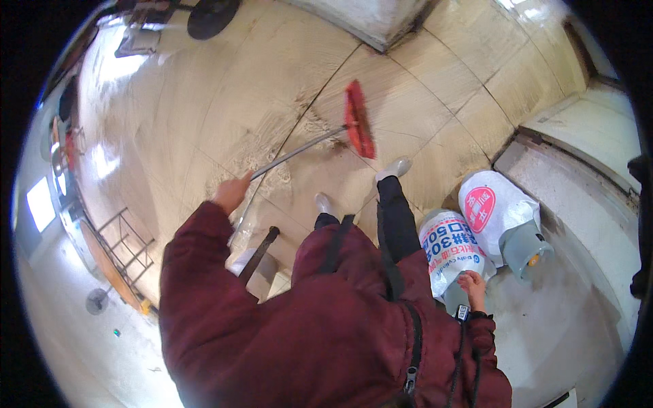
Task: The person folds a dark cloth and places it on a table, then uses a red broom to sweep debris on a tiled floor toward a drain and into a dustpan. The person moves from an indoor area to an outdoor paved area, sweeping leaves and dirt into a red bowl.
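My left hand [232, 193] grips the grey pole [298, 153] of a floor broom or brush. Its red head [359, 120] rests at an angle over the smeared tile floor [265, 81], ahead of my feet and slightly blurred. Low on the right, my right hand [473, 288] has loosely curled fingers and nothing visible in it. Beside that hand stands a grey gas cylinder in a white printed sleeve [446, 229]; whether they touch I cannot tell. A second sleeved gas cylinder [497, 201] leans into view farther right, its grey collar showing an orange-yellow valve part [533, 260].
A white-sided block [372, 20] stands ahead, its corner jutting towards me. Along the right runs a pale low wall or counter [566, 178]. A round dark seat [213, 19] is at the upper left. Round wooden tabletop edge [109, 265] and metal frame [127, 242] lie left.
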